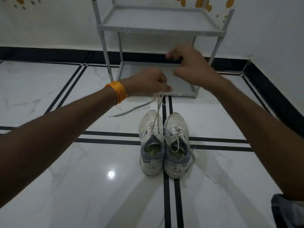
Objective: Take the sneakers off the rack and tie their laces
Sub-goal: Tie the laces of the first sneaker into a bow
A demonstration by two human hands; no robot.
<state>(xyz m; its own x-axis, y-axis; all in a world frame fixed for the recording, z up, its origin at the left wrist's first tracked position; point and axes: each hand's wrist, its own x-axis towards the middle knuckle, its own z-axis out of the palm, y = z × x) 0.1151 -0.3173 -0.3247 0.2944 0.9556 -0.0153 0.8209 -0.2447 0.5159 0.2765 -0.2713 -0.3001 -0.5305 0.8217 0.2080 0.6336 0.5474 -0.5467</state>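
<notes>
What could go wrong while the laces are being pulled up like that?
The left hand holds the left white-and-grey sneaker's laces taut, so a harder pull might lift or tip it. One loose end trails free and could slip out. The right white-and-grey sneaker's untied laces lie close by and may tangle.

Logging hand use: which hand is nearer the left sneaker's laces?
Left. The left hand pinches the laces pulled up from the left sneaker. The right hand hovers higher and to the right, apart from them, before the rack.
</notes>
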